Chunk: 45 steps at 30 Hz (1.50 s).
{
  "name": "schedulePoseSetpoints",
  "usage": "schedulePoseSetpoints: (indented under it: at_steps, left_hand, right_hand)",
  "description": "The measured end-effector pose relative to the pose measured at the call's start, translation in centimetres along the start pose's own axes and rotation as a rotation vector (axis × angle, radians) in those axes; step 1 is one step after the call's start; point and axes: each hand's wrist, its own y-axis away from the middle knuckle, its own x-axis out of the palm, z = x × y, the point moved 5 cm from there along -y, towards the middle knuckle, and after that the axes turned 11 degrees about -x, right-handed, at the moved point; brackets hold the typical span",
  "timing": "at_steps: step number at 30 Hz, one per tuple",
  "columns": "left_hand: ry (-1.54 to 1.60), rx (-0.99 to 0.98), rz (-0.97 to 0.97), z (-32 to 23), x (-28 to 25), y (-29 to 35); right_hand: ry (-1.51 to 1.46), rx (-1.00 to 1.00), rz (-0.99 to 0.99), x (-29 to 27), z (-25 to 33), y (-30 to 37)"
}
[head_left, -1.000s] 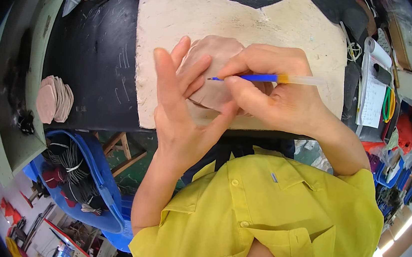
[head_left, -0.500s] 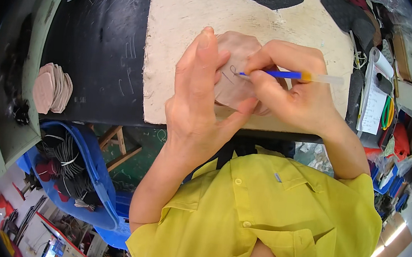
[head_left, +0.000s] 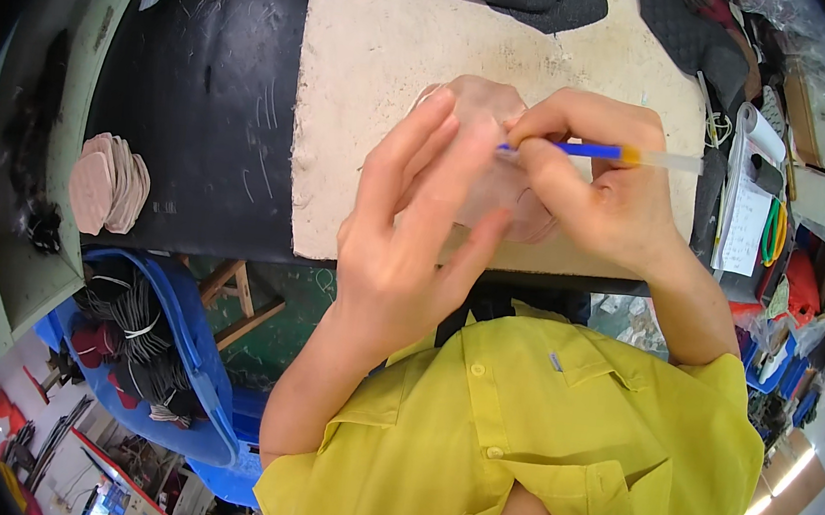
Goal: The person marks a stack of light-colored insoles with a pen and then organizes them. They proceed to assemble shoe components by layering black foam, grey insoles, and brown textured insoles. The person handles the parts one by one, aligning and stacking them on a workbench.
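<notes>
Spread left grip (head_left: pixel 401 251) has slid, partly hiding pink pieces (head_left: pixel 516 200) over board (head_left: pixel 383 63); right grip (head_left: pixel 608 198) pinches pen (head_left: pixel 590 150).

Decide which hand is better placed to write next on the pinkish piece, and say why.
Probably the right hand: it grips the blue pen, writing end toward the pinkish piece. The left hand shows no pen and covers the piece's left part.
</notes>
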Motion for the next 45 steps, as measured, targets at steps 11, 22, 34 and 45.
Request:
schedulePoseSetpoints:
  at_steps: [11,22,34,45]
  left_hand:
    - [-0.107,-0.327,0.223,0.7,-1.5,-1.2]
    - [0.028,-0.234,0.203,2.1,-1.5,-0.4]
    - [0.046,-0.286,0.228,2.8,-1.2,0.0]
    - [0.059,-0.308,0.198,3.3,-1.2,0.4]
  right_hand:
    - [-0.489,0.064,-0.189,-3.2,-2.0,-0.4]
    - [-0.226,0.181,0.158,1.1,-1.6,-0.4]
    - [-0.101,0.141,0.162,0.6,-1.6,-1.5]
    - [-0.140,0.040,0.100,0.5,-2.2,-1.1]
